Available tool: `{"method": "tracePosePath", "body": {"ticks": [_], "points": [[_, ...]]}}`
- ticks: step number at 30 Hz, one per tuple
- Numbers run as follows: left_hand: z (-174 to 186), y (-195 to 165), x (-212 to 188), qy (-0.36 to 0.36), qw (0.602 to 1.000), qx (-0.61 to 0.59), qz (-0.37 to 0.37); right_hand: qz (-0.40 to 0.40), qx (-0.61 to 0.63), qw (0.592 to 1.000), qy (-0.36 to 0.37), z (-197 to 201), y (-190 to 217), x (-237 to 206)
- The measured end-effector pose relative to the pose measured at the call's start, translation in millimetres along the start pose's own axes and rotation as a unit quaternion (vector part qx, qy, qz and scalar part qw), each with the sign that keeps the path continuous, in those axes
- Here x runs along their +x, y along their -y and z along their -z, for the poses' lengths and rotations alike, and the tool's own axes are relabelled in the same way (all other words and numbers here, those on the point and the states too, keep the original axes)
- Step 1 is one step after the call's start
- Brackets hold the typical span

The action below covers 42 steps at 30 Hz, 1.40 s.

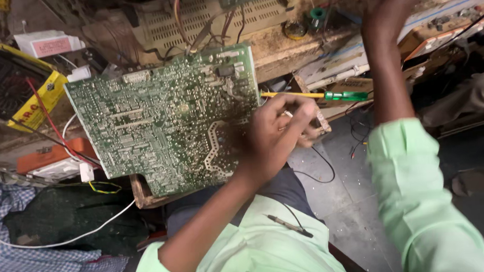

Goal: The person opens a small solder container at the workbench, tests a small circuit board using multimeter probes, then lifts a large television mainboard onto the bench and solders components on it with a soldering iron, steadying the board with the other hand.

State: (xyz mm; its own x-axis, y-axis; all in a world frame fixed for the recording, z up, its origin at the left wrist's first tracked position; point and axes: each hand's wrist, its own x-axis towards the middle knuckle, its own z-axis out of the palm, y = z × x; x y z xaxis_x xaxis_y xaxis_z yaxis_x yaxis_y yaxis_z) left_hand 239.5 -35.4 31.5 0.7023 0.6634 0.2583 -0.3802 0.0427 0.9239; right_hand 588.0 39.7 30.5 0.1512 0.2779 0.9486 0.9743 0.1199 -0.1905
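A large green circuit board (165, 117) is held solder side up, tilted, over the edge of a cluttered wooden workbench (281, 47). My left hand (274, 137) grips the board's right edge, fingers curled around it. My right hand (388, 7) is raised to the top of the view above the bench, fingers bent and partly cut off by the frame edge; whether it holds anything I cannot tell. A black cable (473, 20) runs just to its right. Both arms wear light green sleeves.
A screwdriver (346, 96) with a green handle and yellow shaft lies on the bench edge right of the board. A solder spool (317, 13), a yellow box (39, 101), an orange device (52, 155), wires and a checked cloth (35, 264) surround it. A pen (289, 225) lies on my shirt front.
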Motion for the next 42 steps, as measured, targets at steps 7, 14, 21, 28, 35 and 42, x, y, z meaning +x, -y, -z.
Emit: {"method": "tracePosePath", "body": {"ticks": [7,14,21,28,35,42], "points": [[-17,19,84,-0.047,0.991,0.083,-0.095,0.093,0.058,0.994,-0.003,65,148,-55],[-5,35,82,-0.061,0.982,0.130,-0.121,0.051,0.111,0.990,0.073,101,188,-65],[-12,-4,59,0.018,0.974,0.220,-0.050,-0.299,0.421,0.853,0.078,91,159,-47],[-11,-21,56,0.029,0.943,0.312,-0.108,-0.333,0.452,0.822,0.097,84,135,-62],[-14,-27,92,-0.015,0.898,0.396,-0.188,-0.251,0.347,0.900,0.076,71,122,-59],[-1,2,165,-0.050,0.789,0.549,-0.272,-0.237,0.227,0.941,0.083,48,83,-55]]}}
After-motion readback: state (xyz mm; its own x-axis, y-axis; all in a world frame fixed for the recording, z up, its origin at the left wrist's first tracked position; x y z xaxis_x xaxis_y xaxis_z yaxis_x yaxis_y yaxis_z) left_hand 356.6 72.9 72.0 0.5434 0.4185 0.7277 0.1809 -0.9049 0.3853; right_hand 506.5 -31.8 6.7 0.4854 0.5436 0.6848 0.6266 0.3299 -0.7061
